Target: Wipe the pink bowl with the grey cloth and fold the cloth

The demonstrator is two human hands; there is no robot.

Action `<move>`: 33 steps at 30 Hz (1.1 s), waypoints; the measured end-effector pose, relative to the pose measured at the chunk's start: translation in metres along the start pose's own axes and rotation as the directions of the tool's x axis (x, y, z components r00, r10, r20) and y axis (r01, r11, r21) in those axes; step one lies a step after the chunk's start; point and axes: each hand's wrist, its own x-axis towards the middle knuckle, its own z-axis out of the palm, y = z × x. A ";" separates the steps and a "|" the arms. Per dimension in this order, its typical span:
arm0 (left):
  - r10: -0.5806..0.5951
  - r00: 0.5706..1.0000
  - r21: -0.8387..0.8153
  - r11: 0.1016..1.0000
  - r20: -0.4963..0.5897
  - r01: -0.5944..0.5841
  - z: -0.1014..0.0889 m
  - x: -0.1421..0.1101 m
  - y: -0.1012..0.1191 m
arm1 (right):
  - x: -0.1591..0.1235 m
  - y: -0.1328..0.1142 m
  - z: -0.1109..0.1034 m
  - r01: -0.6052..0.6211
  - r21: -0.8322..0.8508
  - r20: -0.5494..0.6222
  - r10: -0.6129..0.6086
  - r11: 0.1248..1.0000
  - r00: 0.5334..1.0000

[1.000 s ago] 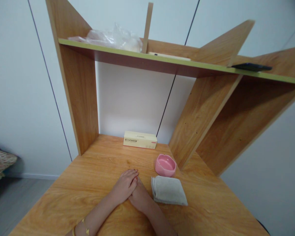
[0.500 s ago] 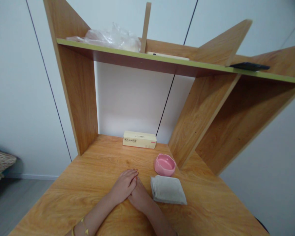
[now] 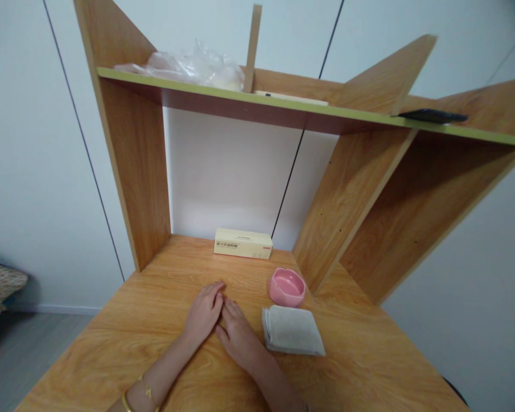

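My left hand (image 3: 203,313) lies palm down on the wooden desk (image 3: 154,309), its fingers stretched forward and nothing in it. Close against its right side, my right hand (image 3: 239,335) also rests palm down with fingers extended; it holds nothing. Right of my right hand is a folded grey cloth (image 3: 294,331), apart from the fingers. Just behind the cloth stands a pink bowl (image 3: 287,288) with a faceted rim. Farther back, near the wall, sits a long cream box (image 3: 242,244) with printed lettering.
Above the desk runs a shelf (image 3: 292,118) with a green edge. A clear plastic bag (image 3: 193,66), a flat white object (image 3: 292,98) and a dark flat object (image 3: 433,116) lie on it. Wooden uprights (image 3: 354,206) flank the desk's back.
My left hand has slid left, off my right hand, which it covered before. My right hand's fingers now show, spread on the desk. The cloth, bowl and box stay put.
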 end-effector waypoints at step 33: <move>0.028 0.986 0.036 0.999 0.166 -0.034 0.011 0.005 -0.018 | -0.005 -0.006 -0.008 -0.117 -0.128 0.084 0.129 0.985 0.988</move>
